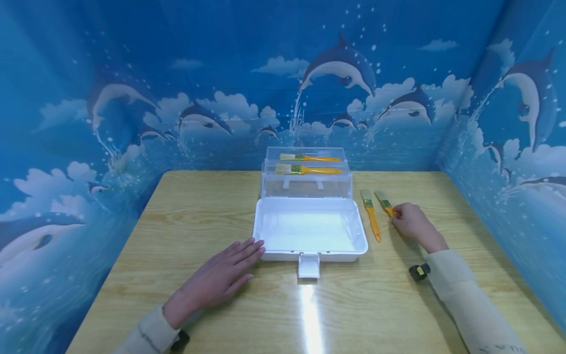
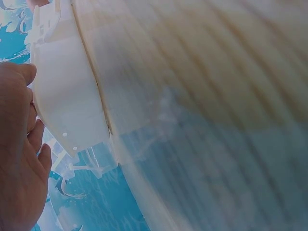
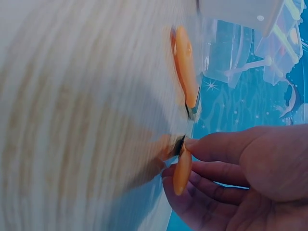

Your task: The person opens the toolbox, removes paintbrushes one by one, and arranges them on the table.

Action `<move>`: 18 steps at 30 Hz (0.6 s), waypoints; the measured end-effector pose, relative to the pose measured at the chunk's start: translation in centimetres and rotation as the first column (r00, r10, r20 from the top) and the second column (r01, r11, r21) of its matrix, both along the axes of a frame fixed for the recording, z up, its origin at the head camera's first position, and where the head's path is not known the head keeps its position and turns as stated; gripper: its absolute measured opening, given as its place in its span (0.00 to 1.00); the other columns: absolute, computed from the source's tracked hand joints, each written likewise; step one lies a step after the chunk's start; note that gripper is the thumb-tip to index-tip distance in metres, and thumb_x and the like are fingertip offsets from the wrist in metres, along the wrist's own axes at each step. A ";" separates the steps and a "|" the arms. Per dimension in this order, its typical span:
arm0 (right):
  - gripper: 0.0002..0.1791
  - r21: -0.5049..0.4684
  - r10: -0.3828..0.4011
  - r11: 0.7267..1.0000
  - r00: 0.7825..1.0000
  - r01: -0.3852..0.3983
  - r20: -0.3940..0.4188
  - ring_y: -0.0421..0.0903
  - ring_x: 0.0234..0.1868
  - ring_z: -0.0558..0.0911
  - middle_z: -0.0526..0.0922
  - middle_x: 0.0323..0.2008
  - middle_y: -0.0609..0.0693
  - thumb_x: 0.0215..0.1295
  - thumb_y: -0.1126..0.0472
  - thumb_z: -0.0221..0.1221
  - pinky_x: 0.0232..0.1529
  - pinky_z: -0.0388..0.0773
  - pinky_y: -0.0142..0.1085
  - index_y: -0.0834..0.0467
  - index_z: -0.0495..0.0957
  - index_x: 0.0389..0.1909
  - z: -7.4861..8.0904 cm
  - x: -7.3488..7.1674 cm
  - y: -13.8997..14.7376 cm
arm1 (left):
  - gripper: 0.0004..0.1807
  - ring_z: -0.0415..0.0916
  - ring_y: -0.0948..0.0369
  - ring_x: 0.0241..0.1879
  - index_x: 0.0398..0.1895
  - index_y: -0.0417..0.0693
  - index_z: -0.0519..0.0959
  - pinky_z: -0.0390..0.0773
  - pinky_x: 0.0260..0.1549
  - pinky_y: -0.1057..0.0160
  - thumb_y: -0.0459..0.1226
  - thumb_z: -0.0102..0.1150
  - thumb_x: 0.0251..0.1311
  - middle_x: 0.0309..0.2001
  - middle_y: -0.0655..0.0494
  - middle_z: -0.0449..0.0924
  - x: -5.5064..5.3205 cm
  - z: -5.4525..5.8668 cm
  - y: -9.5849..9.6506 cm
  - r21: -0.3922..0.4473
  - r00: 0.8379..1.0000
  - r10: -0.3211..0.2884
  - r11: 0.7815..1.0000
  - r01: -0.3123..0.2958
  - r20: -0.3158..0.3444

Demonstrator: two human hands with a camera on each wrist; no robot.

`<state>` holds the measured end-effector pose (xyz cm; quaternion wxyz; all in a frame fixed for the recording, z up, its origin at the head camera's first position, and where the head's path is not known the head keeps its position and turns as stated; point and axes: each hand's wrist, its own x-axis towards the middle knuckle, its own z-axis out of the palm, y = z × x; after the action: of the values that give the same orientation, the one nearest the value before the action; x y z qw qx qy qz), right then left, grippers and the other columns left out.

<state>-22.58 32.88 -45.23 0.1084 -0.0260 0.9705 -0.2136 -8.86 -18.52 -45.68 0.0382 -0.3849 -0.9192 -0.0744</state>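
Observation:
A white plastic box (image 1: 309, 223) stands with its clear lid (image 1: 307, 187) raised at the back. My left hand (image 1: 216, 275) lies with straight fingers at the box's front left corner, its fingertips touching the rim. To the right of the box, my right hand (image 1: 413, 223) pinches the orange handle of a flat paintbrush (image 3: 182, 171) between thumb and fingers. That brush's bristles point away from me. Beside it a second paintbrush (image 1: 371, 216) lies on the table. Two more paintbrushes, an upper one (image 1: 309, 158) and a lower one (image 1: 309, 169), lie crosswise in the raised upper part.
The wood-grain table (image 1: 199, 211) extends around the box. A white latch (image 1: 308, 265) hangs at the box's front. Blue dolphin-print curtains (image 1: 221, 73) enclose the back and both sides. A dark wrist device (image 1: 419, 272) sits at the right sleeve.

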 end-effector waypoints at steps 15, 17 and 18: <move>0.11 0.008 0.014 1.000 0.998 -0.013 -0.057 0.45 0.21 0.66 0.68 0.19 0.50 0.69 0.67 0.59 0.23 0.63 0.35 0.64 0.74 0.26 0.1 0.2 -0.7 | 0.34 0.47 0.59 0.80 0.82 0.54 0.50 0.43 0.80 0.59 0.50 0.45 0.79 0.82 0.59 0.46 0.0 0.0 -0.1 -0.027 1.000 -0.007 1.000 0.007 0.000; 0.13 0.002 0.014 1.000 0.998 -0.014 -0.058 0.44 0.20 0.65 0.66 0.18 0.49 0.69 0.67 0.59 0.22 0.63 0.35 0.62 0.72 0.24 0.1 0.2 -0.7 | 0.34 0.46 0.60 0.80 0.82 0.55 0.50 0.46 0.79 0.57 0.50 0.45 0.79 0.82 0.60 0.46 0.0 0.0 -0.1 -0.029 1.000 -0.003 1.000 0.004 0.010; 0.14 -0.001 0.015 1.000 0.998 -0.015 -0.058 0.43 0.19 0.65 0.65 0.17 0.49 0.69 0.68 0.59 0.22 0.62 0.35 0.62 0.71 0.23 0.1 0.2 -0.7 | 0.34 0.46 0.60 0.80 0.82 0.55 0.50 0.47 0.79 0.56 0.50 0.45 0.79 0.82 0.60 0.45 0.0 0.0 -0.1 -0.030 1.000 -0.001 1.000 0.002 0.015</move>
<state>-22.35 32.16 -45.14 0.0817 -0.0395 0.9729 -0.2125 -8.87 -18.59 -45.67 0.0252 -0.3854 -0.9202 -0.0635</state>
